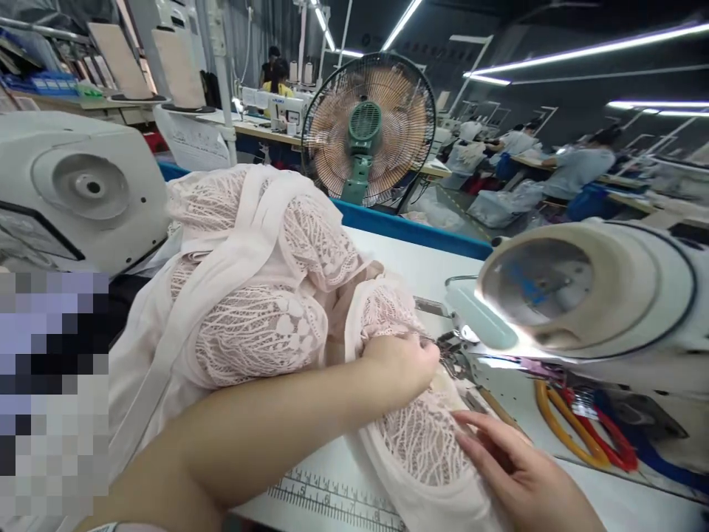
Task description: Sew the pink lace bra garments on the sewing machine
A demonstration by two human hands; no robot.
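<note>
Head view: lace garment [424, 442] under curled left hand [403, 366], grip unclear, touching half-open right hand [518, 469]

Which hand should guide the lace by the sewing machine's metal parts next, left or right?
Probably left. The left hand is on the lace, close beside the sewing machine's metal parts. The right hand touches it lower down, farther away.
</note>
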